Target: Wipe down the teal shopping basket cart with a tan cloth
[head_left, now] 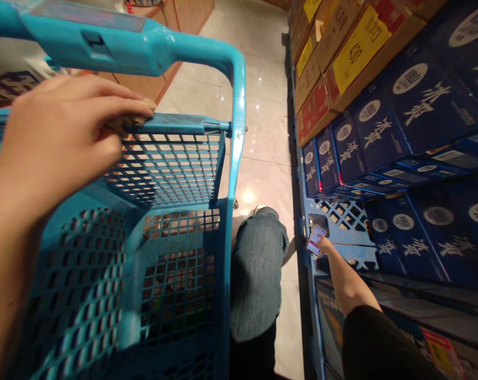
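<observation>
My left hand (60,126) lies curled over the inner rail of a blue plastic shopping cart (171,153), pinching a crumpled tan item (125,122) against the rail. The item's exact kind is hard to tell, as my fingers cover much of it. The cart's perforated basket sits below that hand, and little shows inside it. Far to the right, my right hand (326,246) grips a smartphone (316,239), its lit screen turned up, close to a blue plastic pallet (337,224). A black sleeve (381,343) covers that forearm.
Dark blue cartons (432,100) with white calligraphy are stacked at right. Above them stand brown cartons (334,63) with yellow price labels. A jeans-clad leg (256,269) stands between cart and stack. A polished tile floor (254,121) runs ahead.
</observation>
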`<action>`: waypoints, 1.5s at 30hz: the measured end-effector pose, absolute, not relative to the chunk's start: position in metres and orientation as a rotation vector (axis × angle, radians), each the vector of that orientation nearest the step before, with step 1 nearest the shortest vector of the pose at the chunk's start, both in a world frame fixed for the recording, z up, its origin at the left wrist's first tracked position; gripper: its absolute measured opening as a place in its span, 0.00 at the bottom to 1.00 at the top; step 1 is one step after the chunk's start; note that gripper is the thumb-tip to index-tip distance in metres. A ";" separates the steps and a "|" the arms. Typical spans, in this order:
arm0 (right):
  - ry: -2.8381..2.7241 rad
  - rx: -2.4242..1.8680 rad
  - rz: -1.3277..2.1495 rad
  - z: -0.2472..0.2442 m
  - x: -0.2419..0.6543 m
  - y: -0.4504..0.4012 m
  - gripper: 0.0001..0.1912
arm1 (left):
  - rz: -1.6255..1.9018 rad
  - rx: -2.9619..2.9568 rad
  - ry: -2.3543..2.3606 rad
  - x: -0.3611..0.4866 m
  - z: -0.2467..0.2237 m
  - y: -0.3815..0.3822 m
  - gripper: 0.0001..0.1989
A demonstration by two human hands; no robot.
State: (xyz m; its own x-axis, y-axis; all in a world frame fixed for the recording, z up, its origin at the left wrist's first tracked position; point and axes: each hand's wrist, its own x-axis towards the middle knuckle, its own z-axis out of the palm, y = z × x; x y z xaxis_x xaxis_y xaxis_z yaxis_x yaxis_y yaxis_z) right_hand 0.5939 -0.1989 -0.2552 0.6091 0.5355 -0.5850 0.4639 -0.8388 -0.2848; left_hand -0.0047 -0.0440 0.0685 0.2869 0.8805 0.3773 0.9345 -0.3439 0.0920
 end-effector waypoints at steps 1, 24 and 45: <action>-0.874 -2.643 0.985 -0.250 0.593 -0.199 0.19 | -0.693 -2.508 -1.623 -0.001 0.069 -0.044 0.30; -1.586 -0.945 0.351 0.047 0.214 -0.002 0.22 | -0.880 -2.668 -1.530 0.016 0.053 -0.033 0.30; -1.746 -1.350 0.084 0.006 0.186 -0.007 0.20 | -1.315 -2.111 -1.853 -0.018 0.032 -0.016 0.27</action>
